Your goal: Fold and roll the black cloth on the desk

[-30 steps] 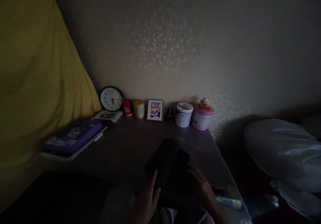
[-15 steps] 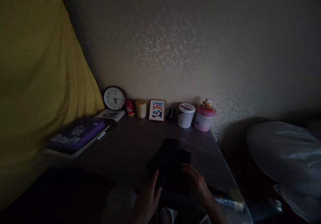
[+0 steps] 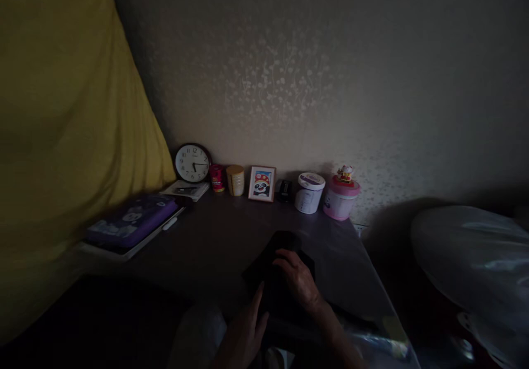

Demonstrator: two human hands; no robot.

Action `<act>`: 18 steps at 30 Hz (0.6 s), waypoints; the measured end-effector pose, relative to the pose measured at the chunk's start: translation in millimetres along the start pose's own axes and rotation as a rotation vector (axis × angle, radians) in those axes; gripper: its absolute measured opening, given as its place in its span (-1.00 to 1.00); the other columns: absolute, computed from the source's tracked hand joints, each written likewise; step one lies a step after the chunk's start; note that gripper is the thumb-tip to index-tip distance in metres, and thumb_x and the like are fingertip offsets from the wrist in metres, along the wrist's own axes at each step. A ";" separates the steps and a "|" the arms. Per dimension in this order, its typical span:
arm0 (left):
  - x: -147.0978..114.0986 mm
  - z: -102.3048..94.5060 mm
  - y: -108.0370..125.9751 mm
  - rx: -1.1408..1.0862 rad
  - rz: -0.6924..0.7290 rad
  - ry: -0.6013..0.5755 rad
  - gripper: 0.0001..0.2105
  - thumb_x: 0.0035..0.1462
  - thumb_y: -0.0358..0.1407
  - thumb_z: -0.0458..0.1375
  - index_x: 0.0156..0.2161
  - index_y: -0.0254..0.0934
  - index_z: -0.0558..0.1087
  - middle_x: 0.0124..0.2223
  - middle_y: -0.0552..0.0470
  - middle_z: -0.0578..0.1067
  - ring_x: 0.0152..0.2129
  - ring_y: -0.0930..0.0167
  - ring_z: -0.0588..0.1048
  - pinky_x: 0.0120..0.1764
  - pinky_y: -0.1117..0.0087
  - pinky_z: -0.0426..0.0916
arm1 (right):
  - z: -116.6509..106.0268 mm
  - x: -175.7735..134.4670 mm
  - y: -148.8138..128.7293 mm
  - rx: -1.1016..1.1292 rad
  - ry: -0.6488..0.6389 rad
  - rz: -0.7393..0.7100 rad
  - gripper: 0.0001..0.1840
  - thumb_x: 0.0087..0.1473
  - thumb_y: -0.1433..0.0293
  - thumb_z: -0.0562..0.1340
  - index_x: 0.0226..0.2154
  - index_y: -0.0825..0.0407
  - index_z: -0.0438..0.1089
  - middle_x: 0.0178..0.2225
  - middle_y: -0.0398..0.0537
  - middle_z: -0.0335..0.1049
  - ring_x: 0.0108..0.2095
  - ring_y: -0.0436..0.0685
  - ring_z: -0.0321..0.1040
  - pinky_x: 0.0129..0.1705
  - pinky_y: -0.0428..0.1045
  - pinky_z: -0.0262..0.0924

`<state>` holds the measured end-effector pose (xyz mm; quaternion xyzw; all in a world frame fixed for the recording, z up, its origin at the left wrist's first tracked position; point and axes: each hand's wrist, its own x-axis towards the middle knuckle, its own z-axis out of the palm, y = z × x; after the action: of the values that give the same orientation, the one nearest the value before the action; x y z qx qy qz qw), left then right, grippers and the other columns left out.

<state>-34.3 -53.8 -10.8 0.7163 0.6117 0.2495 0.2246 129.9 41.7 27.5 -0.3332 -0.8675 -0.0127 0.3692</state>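
Clock (image 3: 192,163) dial was the only readable item: plain numerals, 12 at top, 6 at bottom, 9 at left. Small print on dial, red can (image 3: 217,179), white tub (image 3: 309,195) and purple case (image 3: 142,220) was illegible.

I'm standing in what is looking like a home: a framed panda picture (image 3: 262,184) is facing me from a table (image 3: 210,242). Left of the picture a clock (image 3: 192,163) is standing, and farther left yellow cloth (image 3: 61,110) is hanging. Right of the picture a cat figurine (image 3: 345,174) is topping a pink tub (image 3: 339,207); behind the picture patterned wallpaper (image 3: 281,77) is showing.
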 end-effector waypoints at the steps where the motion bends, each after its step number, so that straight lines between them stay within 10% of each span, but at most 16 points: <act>1: 0.5 0.8 -1.0 0.005 0.004 0.013 -0.50 0.14 -0.33 -0.17 0.20 -0.26 -0.07 0.17 -0.02 0.21 0.07 0.52 0.22 0.08 0.45 0.14 | 4.2 3.6 0.2 -0.012 -0.010 -0.011 -0.70 0.09 0.52 0.02 -0.16 -0.04 0.33 -0.04 0.00 0.25 -0.04 0.10 0.22 -0.01 0.08 0.20; 12: 0.4 9.6 -11.6 0.060 0.032 0.088 -0.55 0.13 -0.31 -0.12 0.15 -0.23 0.06 0.08 -0.03 0.33 -0.02 0.45 0.35 -0.03 0.44 0.27 | 24.8 21.9 -0.5 -0.097 -0.150 0.013 -0.76 0.09 0.46 0.09 -0.17 -0.05 0.32 -0.08 -0.07 0.28 -0.11 0.09 0.26 -0.10 0.01 0.22; 18: -2.4 2.4 -2.1 0.013 0.024 0.105 -0.42 0.15 -0.35 -0.15 0.23 -0.36 -0.29 0.17 -0.13 0.19 0.04 0.47 0.26 -0.02 0.49 0.25 | 24.3 27.0 -1.9 -0.051 -0.155 0.051 -0.86 0.08 0.45 0.11 -0.25 -0.01 0.30 -0.07 -0.07 0.25 -0.14 0.07 0.28 -0.12 -0.03 0.22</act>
<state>-34.6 -55.9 -14.2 0.7110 0.6155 0.2855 0.1848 99.8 62.1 27.8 -0.3646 -0.8841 0.0003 0.2923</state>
